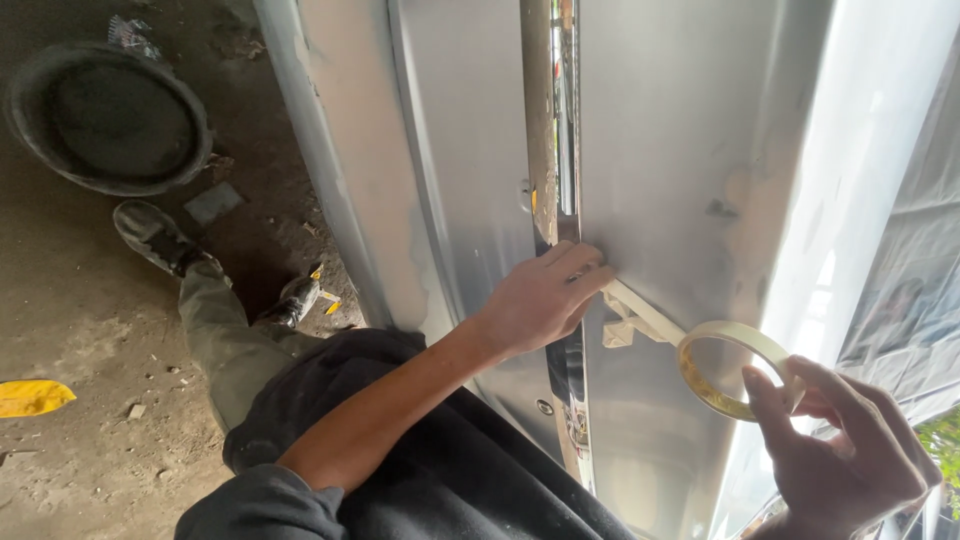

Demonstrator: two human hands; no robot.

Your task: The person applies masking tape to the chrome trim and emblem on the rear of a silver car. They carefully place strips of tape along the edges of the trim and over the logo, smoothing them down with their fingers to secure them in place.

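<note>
A round black tub [108,118] is seen in the upper left of the frame, standing on the dirt floor [80,310]; its inside is dark and nothing can be made out in it. It is the only container in view.

One roll of pale masking tape [738,368] is held at the lower right of the frame. The right hand [850,450] is curled about the roll's lower right rim, the thumb laid over the near edge and the fingers wrapped behind it. One strip of tape [640,312] is drawn from the roll up and leftwards to the centre of the frame, where its end is pressed against the silver car body panel [680,150].

The left hand [545,298] is laid flat at the frame's centre, the fingers held close together and pushed down on the strip's end, right beside the dark vertical gap [560,120] between two panels. Nothing is gripped in it.

Two shoes [150,235] are counted at centre left, one near the tub and the other close to the panel's lower edge. One yellow scrap [30,396] is seen at the left edge, and one flat grey piece [212,202] lies below the tub.
</note>
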